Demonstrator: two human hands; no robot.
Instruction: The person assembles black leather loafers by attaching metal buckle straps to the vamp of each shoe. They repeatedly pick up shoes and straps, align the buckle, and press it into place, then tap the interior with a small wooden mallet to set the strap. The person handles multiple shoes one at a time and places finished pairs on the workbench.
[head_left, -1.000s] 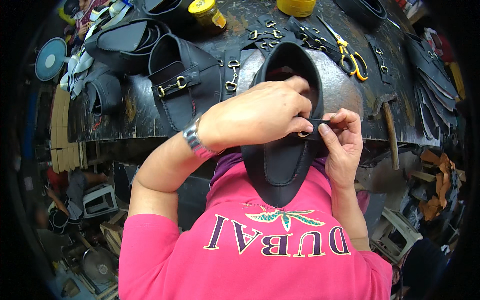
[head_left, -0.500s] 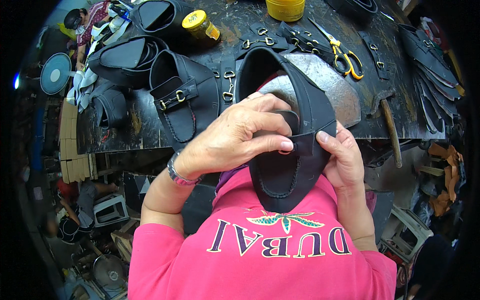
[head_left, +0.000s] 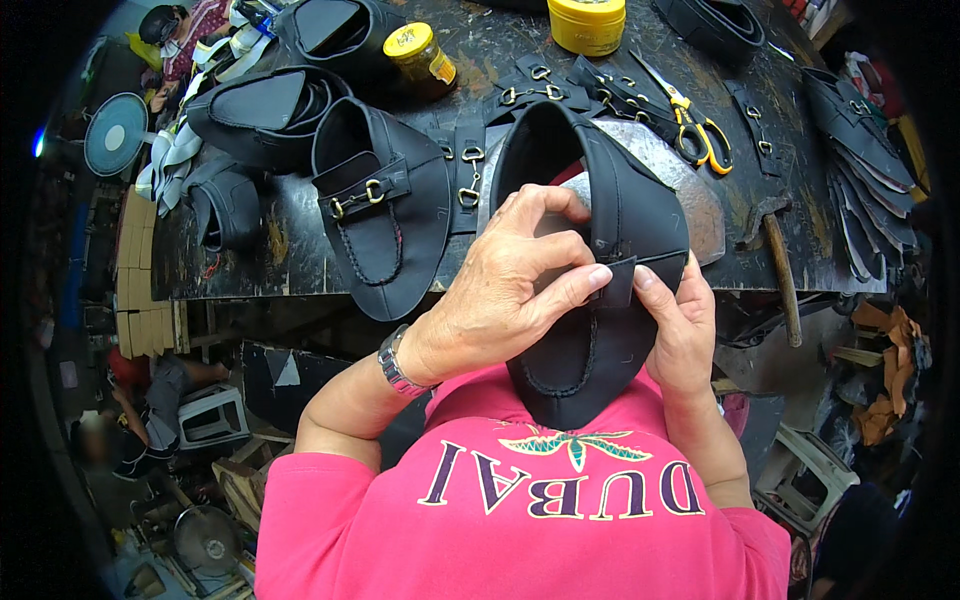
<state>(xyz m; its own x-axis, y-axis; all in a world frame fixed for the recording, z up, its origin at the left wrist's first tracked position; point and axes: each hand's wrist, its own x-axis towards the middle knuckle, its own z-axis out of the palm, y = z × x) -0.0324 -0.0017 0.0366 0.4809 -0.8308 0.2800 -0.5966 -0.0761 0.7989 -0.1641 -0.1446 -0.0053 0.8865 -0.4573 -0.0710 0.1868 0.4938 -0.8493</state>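
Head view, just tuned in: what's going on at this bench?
A person in a pink shirt holds a black leather shoe upper against their chest, at the bench edge. The left hand spreads over its top, and the right hand supports its side; both thumbs pinch a small strap across it. A finished upper with a metal buckle, scissors, a hammer and glue jars lie on the bench.

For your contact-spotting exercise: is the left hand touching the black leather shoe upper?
Touching. The head view shows the left hand lying across the black leather shoe upper, fingertips pressed on its strap.
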